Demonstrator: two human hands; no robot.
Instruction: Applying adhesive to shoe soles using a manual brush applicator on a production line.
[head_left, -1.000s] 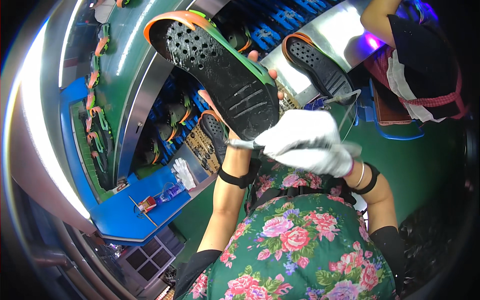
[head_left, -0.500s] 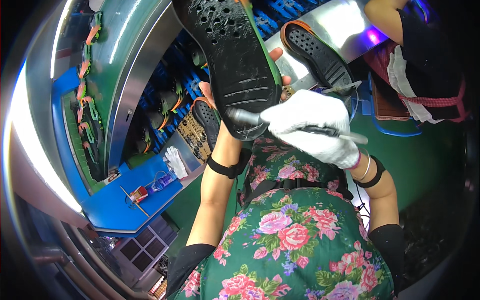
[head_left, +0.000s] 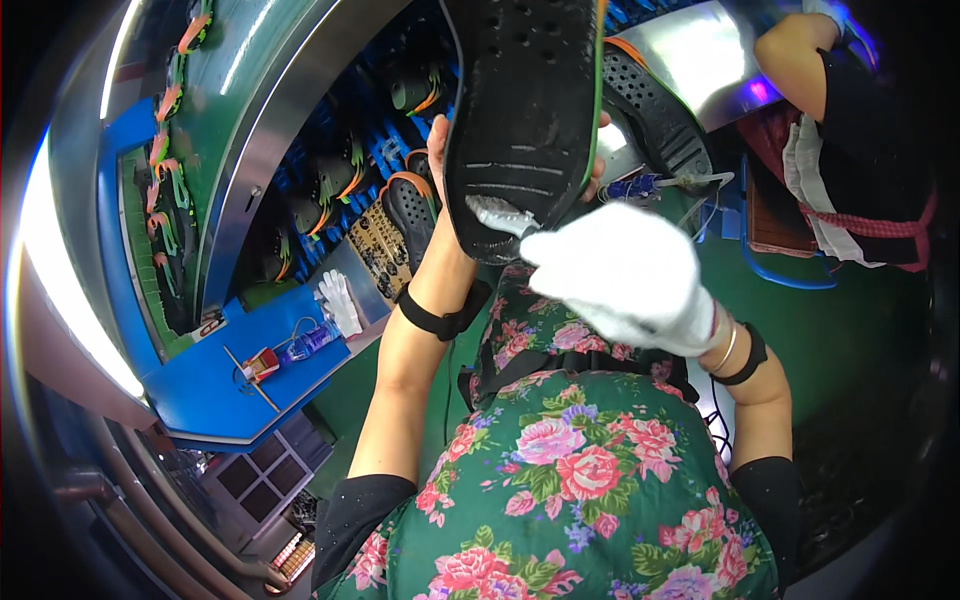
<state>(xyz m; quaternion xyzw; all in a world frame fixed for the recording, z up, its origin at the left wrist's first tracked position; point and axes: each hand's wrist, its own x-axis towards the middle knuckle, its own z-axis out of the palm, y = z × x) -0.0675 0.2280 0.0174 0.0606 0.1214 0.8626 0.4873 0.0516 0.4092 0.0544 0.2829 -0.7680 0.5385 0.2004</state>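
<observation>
A large black shoe sole (head_left: 525, 110) with a green edge, holes in its far part and several grooves across its near part is held up in front of me. My bare left hand (head_left: 438, 158) grips it from underneath, thumb and fingertips showing at both sides, the palm hidden. In a white knitted glove, my right hand (head_left: 622, 282) is closed round a brush, its handle mostly covered. The pale wet bristles of the brush (head_left: 503, 214) touch the sole's near end, just below the grooves. Wet shine shows on the sole there.
Behind it, another black sole with orange trim (head_left: 650, 110) lies by a metal surface (head_left: 690, 60). One more sole (head_left: 410, 215) sits at left. A blue table (head_left: 215, 395) bears white gloves (head_left: 340, 303) and a bottle (head_left: 312, 342). Another person's arm (head_left: 795, 65) is at upper right.
My left hand has turned the sole so its far end swings right. The brush has shifted slightly right and up along the near end. My right hand has tilted, hiding the handle.
</observation>
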